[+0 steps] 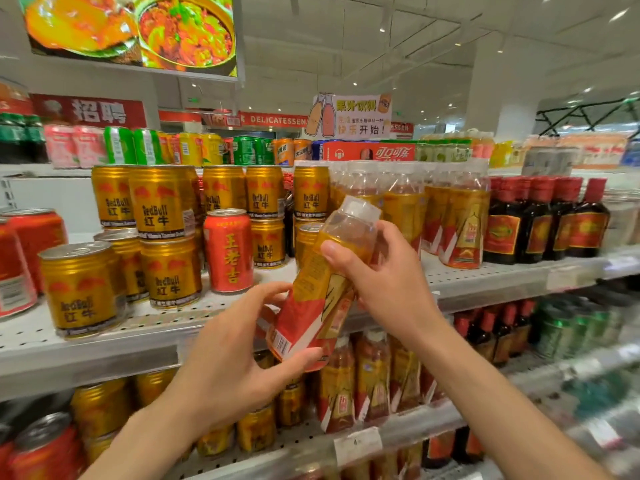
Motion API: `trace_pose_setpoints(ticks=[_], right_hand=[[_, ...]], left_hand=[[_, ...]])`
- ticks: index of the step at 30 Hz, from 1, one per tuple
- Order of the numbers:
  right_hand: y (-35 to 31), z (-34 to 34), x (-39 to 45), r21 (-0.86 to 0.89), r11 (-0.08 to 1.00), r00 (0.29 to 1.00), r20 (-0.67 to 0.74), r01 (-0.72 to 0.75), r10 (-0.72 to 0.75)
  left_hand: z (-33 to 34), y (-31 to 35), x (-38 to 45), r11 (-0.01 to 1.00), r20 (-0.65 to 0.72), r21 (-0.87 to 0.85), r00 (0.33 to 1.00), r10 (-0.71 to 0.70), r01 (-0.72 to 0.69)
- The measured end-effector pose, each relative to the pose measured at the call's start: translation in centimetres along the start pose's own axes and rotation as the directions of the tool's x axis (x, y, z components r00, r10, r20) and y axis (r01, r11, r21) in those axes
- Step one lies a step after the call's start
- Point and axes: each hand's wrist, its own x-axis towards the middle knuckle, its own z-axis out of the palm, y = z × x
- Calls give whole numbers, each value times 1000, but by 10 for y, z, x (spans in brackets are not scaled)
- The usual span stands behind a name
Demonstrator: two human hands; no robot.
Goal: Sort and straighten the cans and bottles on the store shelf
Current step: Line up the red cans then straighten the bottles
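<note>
Both bare arms come up from the bottom edge and meet mid-frame. Left hand [228, 344] sits lower, palm turned inward, fingers curled round the bottom end of a tilted bottle [322, 289] with the thumb underneath. Right hand [384, 275] is higher and further right, wrist bent, thumb pressed on the front near the neck, fingers wrapped behind it.

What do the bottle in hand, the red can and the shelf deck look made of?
Bottle: likely clear plastic, see-through neck, glossy printed sleeve. Red can: metal, going by its shiny silver rim and pull-tab top. Shelf: probably white painted metal, perforated with small holes.
</note>
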Motion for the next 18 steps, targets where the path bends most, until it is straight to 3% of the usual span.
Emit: trace_pose_setpoints(ticks=[4,12,18], right_hand=[[3,-18,7,2,1000,1000,23,9,-9],[-7,-48,25,-208,978,996,-78,30,-47],[1,-79,33,-241,970,992,-118,21,-51]], left_hand=[[13,7,12,1000,7,-22,1000,-8,9],[33,18,45,990,-24,-121,997,70,-72],[62,28,66,981,-23,-154,993,114,-116]])
